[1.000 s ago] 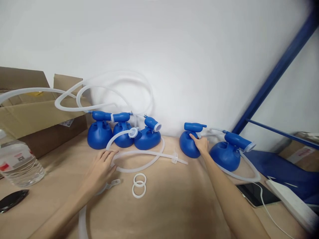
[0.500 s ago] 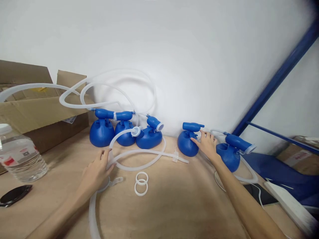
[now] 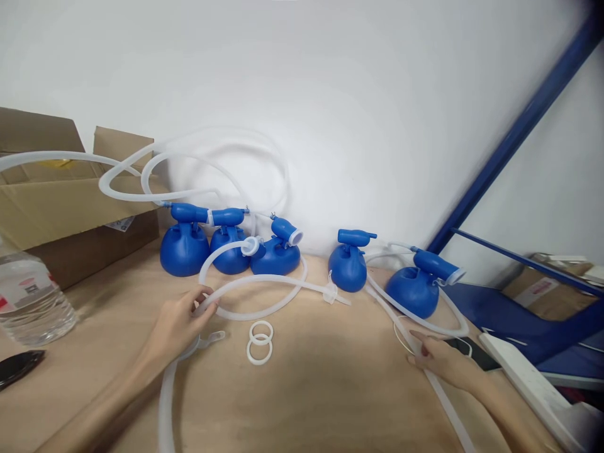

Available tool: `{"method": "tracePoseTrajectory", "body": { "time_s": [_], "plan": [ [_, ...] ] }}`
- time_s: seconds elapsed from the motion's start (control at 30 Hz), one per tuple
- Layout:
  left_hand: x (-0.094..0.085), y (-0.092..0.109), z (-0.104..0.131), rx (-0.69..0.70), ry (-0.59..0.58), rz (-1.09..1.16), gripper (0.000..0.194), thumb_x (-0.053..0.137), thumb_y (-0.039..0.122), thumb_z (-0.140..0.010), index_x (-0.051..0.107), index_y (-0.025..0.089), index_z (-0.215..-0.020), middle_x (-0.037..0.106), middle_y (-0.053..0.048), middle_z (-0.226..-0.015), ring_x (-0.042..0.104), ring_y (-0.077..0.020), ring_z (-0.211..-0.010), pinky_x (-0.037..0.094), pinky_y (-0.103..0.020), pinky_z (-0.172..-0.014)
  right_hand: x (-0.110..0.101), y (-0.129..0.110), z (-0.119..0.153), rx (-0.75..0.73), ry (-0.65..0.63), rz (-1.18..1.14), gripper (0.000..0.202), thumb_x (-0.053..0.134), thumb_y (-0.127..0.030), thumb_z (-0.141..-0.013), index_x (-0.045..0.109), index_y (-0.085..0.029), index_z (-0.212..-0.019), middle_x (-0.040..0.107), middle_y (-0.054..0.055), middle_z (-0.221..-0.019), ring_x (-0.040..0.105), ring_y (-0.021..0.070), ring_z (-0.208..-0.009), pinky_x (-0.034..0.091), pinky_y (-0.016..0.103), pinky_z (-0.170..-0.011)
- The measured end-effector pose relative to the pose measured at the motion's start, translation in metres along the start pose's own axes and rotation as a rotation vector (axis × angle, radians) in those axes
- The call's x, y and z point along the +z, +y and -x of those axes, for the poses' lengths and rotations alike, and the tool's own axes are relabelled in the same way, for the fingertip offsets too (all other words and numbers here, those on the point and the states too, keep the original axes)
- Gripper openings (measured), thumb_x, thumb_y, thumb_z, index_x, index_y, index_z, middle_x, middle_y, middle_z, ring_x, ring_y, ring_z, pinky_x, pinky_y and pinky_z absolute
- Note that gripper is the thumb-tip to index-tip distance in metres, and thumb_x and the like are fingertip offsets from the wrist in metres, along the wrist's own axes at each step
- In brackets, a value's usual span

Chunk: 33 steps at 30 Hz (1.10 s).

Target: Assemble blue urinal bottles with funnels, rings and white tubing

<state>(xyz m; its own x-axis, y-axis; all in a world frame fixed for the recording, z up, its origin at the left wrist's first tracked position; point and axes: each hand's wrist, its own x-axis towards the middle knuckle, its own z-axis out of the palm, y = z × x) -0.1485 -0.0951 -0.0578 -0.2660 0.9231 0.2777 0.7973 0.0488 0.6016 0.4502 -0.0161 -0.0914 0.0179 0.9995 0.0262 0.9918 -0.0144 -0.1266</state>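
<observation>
A labelled clear plastic water bottle (image 3: 33, 302) stands on the tabletop (image 3: 321, 390), well left of the left fingers. An open cardboard box (image 3: 117, 242) sits behind it, beyond those fingers to the left. The left hand (image 3: 182, 321) has its thumb and fingers closed around a translucent flexible tube (image 3: 264, 279), which arches rightward from the fingertips to a clear clip (image 3: 329, 292) near its tip. Three round-bodied blue plastic containers (image 3: 184, 251) stand in a row beyond the left fingers. Two overlapping white rings (image 3: 260, 340) lie to the right of these fingers. A fourth blue container (image 3: 348, 269) stands upright beyond and left of the right fingers. A fifth blue container (image 3: 415, 294), with a tilted neck, stands just beyond them. The right hand (image 3: 448, 362) has its thumb and index finger brought together around a second translucent tube (image 3: 441, 397); grip firmness cannot be determined. A white bar (image 3: 523, 377) lies right of the right fingers.
</observation>
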Motion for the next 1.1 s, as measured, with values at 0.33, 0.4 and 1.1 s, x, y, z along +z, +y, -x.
{"method": "tracePoseTrajectory", "body": {
  "time_s": [0.33,0.4,1.1],
  "plan": [
    [0.039,0.044,-0.003,0.054,-0.090,0.280,0.044,0.053,0.059,-0.085,0.068,0.020,-0.100,0.070,-0.004,-0.088,0.066,-0.0211,-0.070,0.051,-0.033,-0.068,-0.010,-0.025,0.015,0.045,0.053,-0.168,0.037,0.051,-0.059,-0.083,0.063,-0.026,-0.072,0.075,0.009,-0.079,0.073,0.0323,-0.079,0.050,0.039,-0.067],
    [0.044,0.048,-0.008,0.097,-0.133,0.212,0.038,0.051,0.052,-0.086,0.066,0.021,-0.101,0.072,-0.005,-0.089,0.069,-0.0243,-0.078,0.050,-0.035,-0.074,-0.020,-0.041,0.017,0.016,0.164,-0.201,0.043,0.045,-0.063,-0.087,0.066,-0.026,-0.083,0.077,0.009,-0.086,0.073,0.0325,-0.081,0.050,0.039,-0.067],
    [-0.011,-0.007,0.026,-0.099,-0.168,-0.542,0.046,0.030,0.050,-0.098,0.065,0.026,-0.115,0.072,-0.015,-0.123,0.072,-0.0420,-0.093,0.049,-0.045,-0.067,-0.025,-0.122,-0.016,-0.332,0.248,-0.453,0.047,0.043,-0.060,-0.098,0.068,-0.024,-0.115,0.078,0.010,-0.102,0.074,0.0315,-0.095,0.057,0.043,-0.089]
  ]
}}
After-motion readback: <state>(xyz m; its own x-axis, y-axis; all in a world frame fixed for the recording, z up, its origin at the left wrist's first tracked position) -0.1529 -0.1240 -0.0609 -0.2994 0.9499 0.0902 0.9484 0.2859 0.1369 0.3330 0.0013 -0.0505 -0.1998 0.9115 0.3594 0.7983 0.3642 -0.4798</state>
